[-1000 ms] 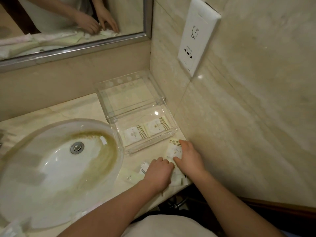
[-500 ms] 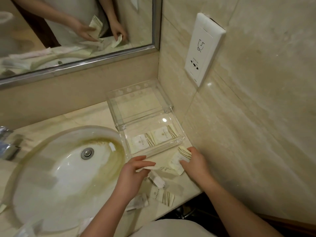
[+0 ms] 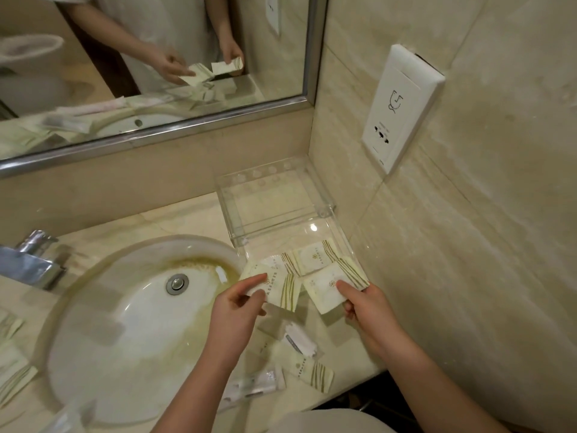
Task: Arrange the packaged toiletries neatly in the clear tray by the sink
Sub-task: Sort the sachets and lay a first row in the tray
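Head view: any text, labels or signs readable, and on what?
No words can be read.
Wall plate: a face-outline sign; the print below it is too small.
Left packet, in the left hand: emblem and a line of print, blurred.
Right packet, in the right hand: the same.
Tray packets: the same.

The clear tray (image 3: 225,204) is open from above. The wall (image 3: 452,260) bounds it at 3 o'clock, the sink (image 3: 125,323) at 8 o'clock; two packets (image 3: 315,256) occupy its front compartment.

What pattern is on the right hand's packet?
Packet: cream, gold stripes at one end; head view.
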Action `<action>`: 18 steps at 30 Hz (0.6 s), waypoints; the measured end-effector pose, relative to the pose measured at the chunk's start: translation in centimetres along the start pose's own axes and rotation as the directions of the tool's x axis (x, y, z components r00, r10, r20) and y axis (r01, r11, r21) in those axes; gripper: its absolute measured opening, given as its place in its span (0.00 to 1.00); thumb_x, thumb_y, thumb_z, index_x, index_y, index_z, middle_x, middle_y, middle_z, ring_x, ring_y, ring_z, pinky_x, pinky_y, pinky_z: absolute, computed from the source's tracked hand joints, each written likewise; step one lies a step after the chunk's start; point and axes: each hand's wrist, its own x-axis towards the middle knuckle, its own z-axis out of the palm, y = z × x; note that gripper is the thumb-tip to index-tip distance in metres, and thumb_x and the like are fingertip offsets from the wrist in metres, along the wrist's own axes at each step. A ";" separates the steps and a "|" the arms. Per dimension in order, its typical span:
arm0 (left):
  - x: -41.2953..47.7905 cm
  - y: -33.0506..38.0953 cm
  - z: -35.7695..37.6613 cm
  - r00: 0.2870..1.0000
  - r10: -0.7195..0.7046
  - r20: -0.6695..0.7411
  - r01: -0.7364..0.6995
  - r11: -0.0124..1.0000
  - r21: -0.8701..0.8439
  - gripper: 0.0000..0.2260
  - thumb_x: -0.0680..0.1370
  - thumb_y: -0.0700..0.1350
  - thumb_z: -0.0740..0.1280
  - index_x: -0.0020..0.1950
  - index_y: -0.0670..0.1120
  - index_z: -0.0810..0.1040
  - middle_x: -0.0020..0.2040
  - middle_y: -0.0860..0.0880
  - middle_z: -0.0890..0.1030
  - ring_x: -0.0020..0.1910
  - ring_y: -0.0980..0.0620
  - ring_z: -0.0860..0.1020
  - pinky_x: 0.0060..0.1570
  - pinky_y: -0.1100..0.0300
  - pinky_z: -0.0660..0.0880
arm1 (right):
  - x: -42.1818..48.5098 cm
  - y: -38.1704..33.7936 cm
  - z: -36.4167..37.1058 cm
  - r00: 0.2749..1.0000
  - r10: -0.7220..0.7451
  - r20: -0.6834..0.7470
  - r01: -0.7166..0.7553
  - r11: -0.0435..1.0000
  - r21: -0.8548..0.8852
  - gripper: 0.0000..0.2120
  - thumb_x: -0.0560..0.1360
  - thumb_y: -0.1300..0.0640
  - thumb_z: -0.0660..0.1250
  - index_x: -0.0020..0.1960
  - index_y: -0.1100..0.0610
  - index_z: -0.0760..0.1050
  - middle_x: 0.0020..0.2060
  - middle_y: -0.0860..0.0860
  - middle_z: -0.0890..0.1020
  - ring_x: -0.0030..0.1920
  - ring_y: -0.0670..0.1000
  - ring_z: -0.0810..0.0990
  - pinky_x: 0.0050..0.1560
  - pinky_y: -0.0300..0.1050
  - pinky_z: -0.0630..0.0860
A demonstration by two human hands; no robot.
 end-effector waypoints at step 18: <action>12.8 0.4 6.7 0.845 -0.499 -0.194 0.371 0.807 -0.460 0.23 0.76 0.27 0.50 0.62 0.40 0.76 0.36 0.39 0.81 0.30 0.48 0.80 0.30 0.62 0.77 | 5.9 -3.0 2.5 0.972 0.205 -0.118 -0.196 0.977 0.083 0.06 0.76 0.58 0.67 0.41 0.59 0.76 0.26 0.50 0.71 0.27 0.46 0.69 0.28 0.40 0.68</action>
